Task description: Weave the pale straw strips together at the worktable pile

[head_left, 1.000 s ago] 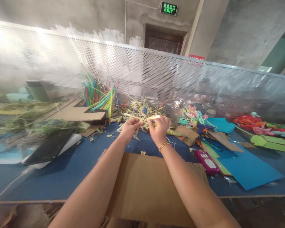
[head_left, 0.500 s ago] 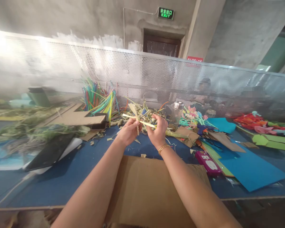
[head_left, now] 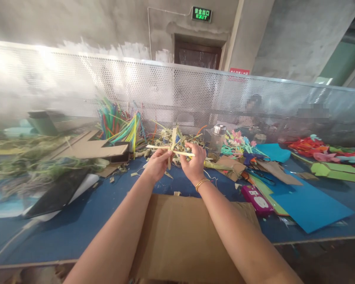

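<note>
At the left of the bench (head_left: pixel 79 227), a heap of dry greenish fibre (head_left: pixel 38 157) lies behind a black sheet (head_left: pixel 59 193); to its right stands a bundle of coloured stems (head_left: pixel 118 122). Next, the left hand (head_left: pixel 156 167) has its thumb and fingers closed on the cross-shaped piece of pale strips (head_left: pixel 172 146), pinching it at or just below the crossing. The piece is held raised over the bench: one arm points up above the fingertips, one hangs below them, and one projects to the left. The remaining arm runs right to the right hand (head_left: pixel 194 167), its end lying across the curled fingers there; whether those fingers grip it cannot be told. Above, a lit green sign (head_left: pixel 201 14) reads "EXIT" beneath the characters "安全出口". Right of the hands stands a clear bottle (head_left: pixel 217 142) with a silver lid. On the wall behind, a red notice (head_left: pixel 239 71) carries pale characters, too small and partly screened to read. Further right, a purple case (head_left: pixel 256 200) bears white markings, not legible with certainty, just beside a blue sheet (head_left: pixel 310 209).
</note>
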A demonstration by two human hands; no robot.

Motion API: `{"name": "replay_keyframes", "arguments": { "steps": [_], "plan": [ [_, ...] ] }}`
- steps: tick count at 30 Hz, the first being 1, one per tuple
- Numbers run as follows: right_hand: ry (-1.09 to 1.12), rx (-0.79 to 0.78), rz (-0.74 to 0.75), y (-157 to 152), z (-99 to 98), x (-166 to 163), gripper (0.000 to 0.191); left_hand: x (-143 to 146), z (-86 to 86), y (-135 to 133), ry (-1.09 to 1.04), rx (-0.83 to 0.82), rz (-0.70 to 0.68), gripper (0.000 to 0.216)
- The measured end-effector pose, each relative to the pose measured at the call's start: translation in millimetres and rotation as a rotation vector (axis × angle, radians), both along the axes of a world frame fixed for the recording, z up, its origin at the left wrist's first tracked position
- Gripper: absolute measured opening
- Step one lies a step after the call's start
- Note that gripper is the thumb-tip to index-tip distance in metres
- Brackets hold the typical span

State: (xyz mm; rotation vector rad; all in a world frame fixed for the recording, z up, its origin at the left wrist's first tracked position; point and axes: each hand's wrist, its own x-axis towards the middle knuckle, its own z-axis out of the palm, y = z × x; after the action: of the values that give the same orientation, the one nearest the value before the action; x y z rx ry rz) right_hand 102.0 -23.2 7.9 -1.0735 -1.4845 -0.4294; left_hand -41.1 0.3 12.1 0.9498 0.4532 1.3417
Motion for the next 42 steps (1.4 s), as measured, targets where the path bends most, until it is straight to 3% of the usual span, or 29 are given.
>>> {"name": "replay_keyframes", "arguments": {
  "steps": [12, 19, 26, 34, 37, 42],
  "plan": [
    [0.054, 0.008, 0.027, 3.8, -4.2, 1.6, 0.031, 0.1, 2.4, 0.1, 0.009, -0.037, 0.072, 0.028],
    [0.305, 0.005, 0.039, 10.3, 1.2, 14.8, 0.028, -0.4, -1.0, 5.6, 0.041, 0.011, 0.159, 0.031],
    [0.032, -0.062, -0.021, -8.0, 19.7, 2.6, 0.025, 1.0, -1.4, 2.8, 0.28, 0.163, 0.194, 0.035],
    [0.041, -0.069, 0.294, -15.9, 22.2, -7.5, 0.022, 0.9, 0.6, -0.1, 0.319, 0.14, 0.235, 0.029],
    [0.058, -0.154, 0.368, -19.0, 22.0, -12.2, 0.022, -0.4, 0.1, -0.1, 0.321, 0.163, 0.261, 0.028],
    [0.307, -0.277, 0.485, -11.5, 13.2, -16.6, 0.021, 0.0, -0.7, 1.5, 0.31, 0.153, 0.273, 0.031]
  ]
}}
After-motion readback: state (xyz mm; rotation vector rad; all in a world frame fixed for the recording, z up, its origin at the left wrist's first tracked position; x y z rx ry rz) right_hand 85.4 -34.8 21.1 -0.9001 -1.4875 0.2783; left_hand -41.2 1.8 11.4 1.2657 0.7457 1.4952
